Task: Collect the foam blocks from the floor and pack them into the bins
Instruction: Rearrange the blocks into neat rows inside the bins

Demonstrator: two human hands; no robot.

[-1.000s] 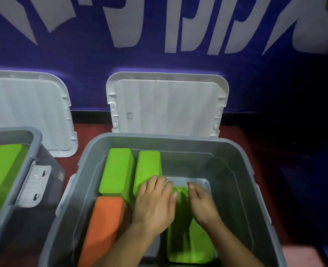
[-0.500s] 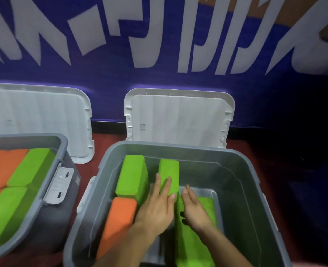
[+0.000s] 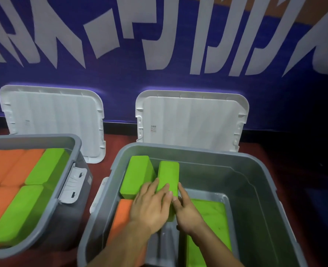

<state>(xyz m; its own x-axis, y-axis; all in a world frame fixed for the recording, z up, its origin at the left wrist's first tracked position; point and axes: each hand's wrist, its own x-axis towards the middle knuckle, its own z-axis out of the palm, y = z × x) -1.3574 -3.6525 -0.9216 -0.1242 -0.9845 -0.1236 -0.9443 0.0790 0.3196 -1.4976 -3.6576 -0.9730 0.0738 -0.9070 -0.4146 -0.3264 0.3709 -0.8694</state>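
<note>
View from above of two grey bins on a red floor. The left bin (image 3: pixel 76 143) was packed almost to its rim with orange and green foam blocks. The right bin (image 3: pixel 197 151) was only partly filled: one green block (image 3: pixel 138 174) stood on edge at its far left, an orange block (image 3: pixel 122 212) sat in front of it, and a flat green block (image 3: pixel 213 214) lay on the bottom. The left hand (image 3: pixel 151 205), fingers straight, pressed on top of a second upright green block (image 3: pixel 169 174); the right hand (image 3: pixel 188 212), fingers also straight, pressed against its side. Much room remained, and no loose blocks showed on the floor
</note>
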